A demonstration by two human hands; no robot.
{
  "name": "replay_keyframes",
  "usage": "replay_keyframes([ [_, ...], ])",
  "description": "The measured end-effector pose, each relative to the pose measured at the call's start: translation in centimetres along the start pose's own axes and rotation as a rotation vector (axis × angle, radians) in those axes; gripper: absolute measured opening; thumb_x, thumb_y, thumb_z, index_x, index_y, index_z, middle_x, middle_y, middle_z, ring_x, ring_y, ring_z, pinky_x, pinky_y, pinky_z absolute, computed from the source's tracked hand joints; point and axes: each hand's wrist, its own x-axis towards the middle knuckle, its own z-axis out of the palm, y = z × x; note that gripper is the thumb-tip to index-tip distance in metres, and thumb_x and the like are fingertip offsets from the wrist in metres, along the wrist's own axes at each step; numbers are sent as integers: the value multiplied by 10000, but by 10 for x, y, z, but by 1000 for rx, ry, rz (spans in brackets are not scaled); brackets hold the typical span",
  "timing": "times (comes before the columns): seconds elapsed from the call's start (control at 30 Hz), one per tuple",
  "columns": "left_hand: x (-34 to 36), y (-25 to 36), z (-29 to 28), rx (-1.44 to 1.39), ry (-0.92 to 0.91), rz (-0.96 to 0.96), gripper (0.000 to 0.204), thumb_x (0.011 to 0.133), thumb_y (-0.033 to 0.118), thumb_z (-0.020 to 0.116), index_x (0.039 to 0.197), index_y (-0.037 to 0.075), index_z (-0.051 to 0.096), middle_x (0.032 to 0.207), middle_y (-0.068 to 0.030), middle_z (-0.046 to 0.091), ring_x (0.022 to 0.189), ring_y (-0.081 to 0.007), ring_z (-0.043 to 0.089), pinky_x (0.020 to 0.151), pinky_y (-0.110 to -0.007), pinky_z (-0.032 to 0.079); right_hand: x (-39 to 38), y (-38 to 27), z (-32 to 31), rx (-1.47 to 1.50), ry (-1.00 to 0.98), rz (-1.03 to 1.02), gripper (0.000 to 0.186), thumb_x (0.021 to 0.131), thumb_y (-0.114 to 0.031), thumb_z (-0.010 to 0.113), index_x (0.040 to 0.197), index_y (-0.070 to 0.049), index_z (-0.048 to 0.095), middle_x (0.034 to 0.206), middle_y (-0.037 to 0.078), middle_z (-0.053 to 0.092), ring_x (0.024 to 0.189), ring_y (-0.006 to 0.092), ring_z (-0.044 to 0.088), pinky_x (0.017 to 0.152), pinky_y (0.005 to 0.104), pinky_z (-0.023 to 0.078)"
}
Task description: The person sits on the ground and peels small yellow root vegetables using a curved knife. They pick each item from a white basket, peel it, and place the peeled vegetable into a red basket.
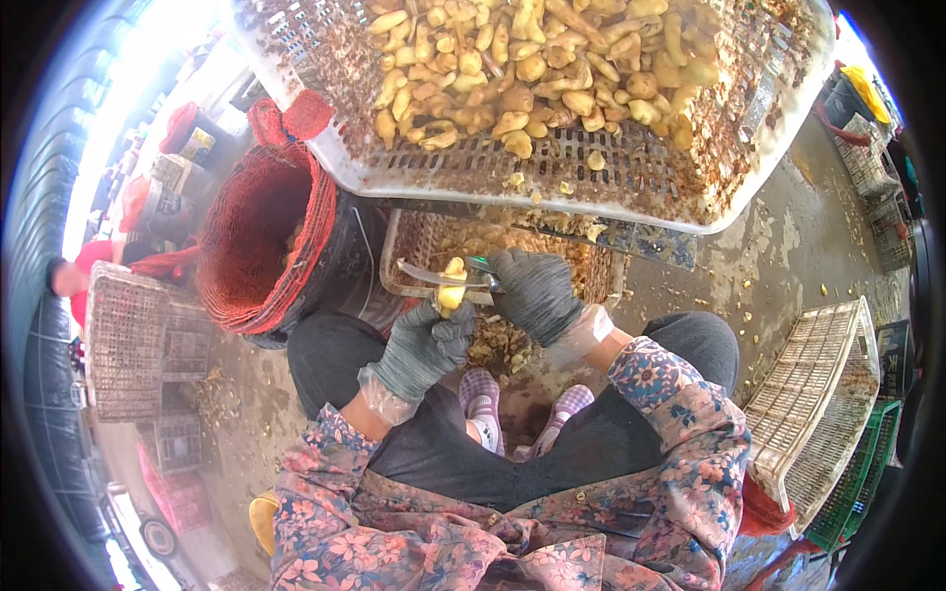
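Observation:
My left hand (424,345), in a grey glove, is closed round the lower end of a small yellow root piece (452,286) that stands up from the fingers. My right hand (539,295), also gloved in grey, grips a knife (422,275) with a bit of green by its handle. The blade points left and lies across the root piece, touching it or just beside it; I cannot tell which. Clear plastic cuffs show at both wrists. Just beyond, a large dirty white plastic crate (670,218) bears a heap of yellow, knobby root pieces (522,74).
Left of my knees stands a black bucket (350,258) lined with red mesh netting (313,222). Below the big crate, a lower crate (396,258) holds peelings. White crates (123,340) stand at left, another white crate (813,374) at right beside a green one (867,483). Scraps litter the wet floor.

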Motion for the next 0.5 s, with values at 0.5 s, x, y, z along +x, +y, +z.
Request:
replay_keyframes([
  [0.5,-3,16,4,655,43,279,418,820,117,655,1194,6,505,948,-120,604,684,-141,566,598,-229,498,-11,-8,-16,173,-20,-110,293,704,-139,650,991,-94,611,743,114,619,673,316,626,581,414,488],
])
